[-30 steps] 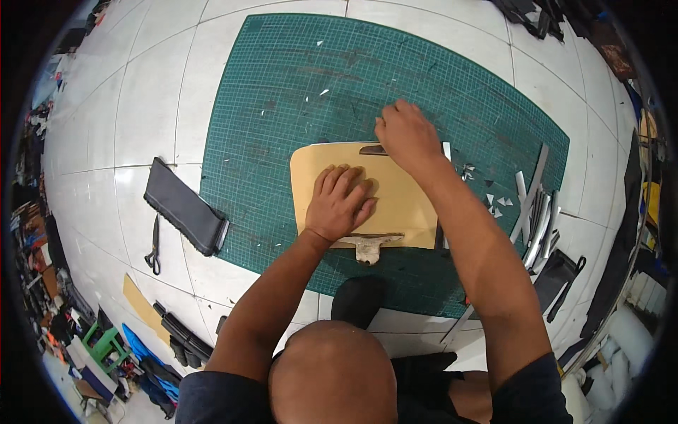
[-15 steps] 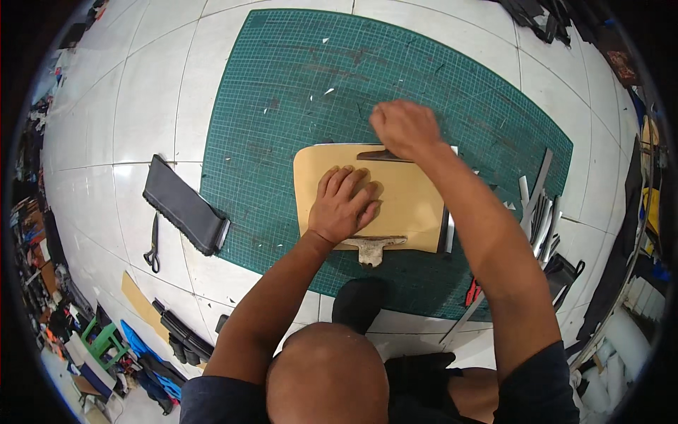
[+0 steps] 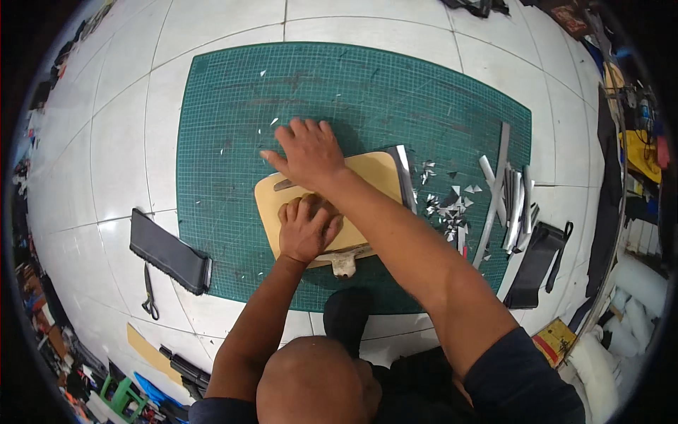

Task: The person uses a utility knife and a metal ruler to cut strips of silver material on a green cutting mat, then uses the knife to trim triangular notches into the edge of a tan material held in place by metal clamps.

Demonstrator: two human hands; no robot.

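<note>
A tan board (image 3: pixel 364 177) with rounded corners lies tilted on the green cutting mat (image 3: pixel 226 113). My left hand (image 3: pixel 307 230) presses on it with bent, parted fingers. My right hand (image 3: pixel 308 152) is over its far edge, fingers and thumb spread, holding nothing. Beside my right wrist shows a dark strip (image 3: pixel 283 185), partly covered by the hand. A worn, whitish T-shaped piece (image 3: pixel 344 265) sits at the board's near edge. Dark sheet material with a pale border (image 3: pixel 405 177) sticks out from under the right side.
Small scraps (image 3: pixel 452 208) and cut strips (image 3: pixel 519 201) gather at the right. A black folded piece (image 3: pixel 540 261) rests beyond the mat's right edge. At the left are a black padded piece (image 3: pixel 169 251) and black-handled scissors (image 3: pixel 150 305) on white tiles.
My right hand has gone from a closed shape to spread fingers and moved left over the board. The left fingers are more bent. The board is turned counterclockwise; the view has shifted.
</note>
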